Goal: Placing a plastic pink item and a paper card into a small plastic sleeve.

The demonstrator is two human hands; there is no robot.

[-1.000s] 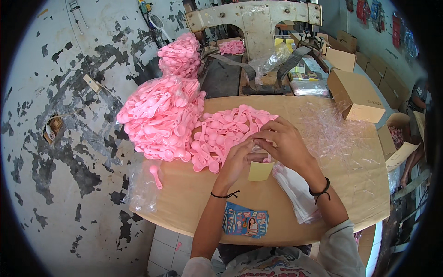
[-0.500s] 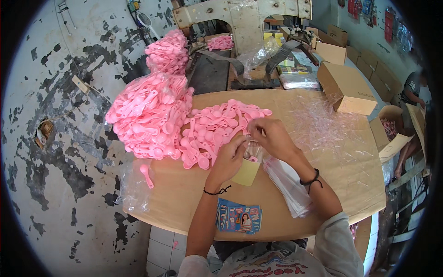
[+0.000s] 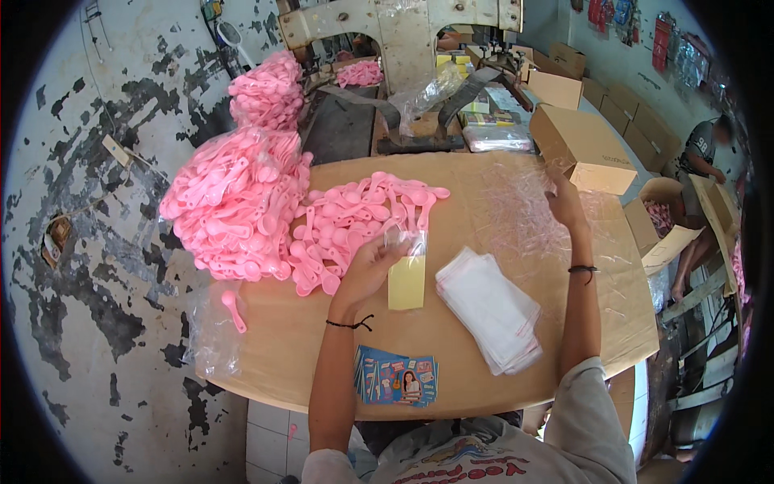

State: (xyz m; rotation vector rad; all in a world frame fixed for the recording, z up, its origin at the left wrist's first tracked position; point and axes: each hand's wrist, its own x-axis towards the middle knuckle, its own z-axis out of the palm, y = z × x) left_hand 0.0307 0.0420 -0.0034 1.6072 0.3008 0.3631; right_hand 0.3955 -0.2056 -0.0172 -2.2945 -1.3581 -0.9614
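My left hand pinches the clear upper part of a small plastic bag with a yellow card in its lower part. It hangs over the table beside a heap of pink plastic spoons. My right hand is raised at the far right, over the edge of a tangle of thin clear plastic strips and just in front of a cardboard box. Its fingers look apart, and I see nothing in them. Between my arms lies a stack of flat clear bags.
Blue printed cards lie fanned near the front edge. Big clear sacks of pink spoons stand at left, near a single spoon. A metal machine and a cardboard box stand behind. Another person sits far right.
My right hand has left the bag and swung out to the far right, uncovering the stack of clear bags. My left hand keeps hold of the bag with the yellow card.
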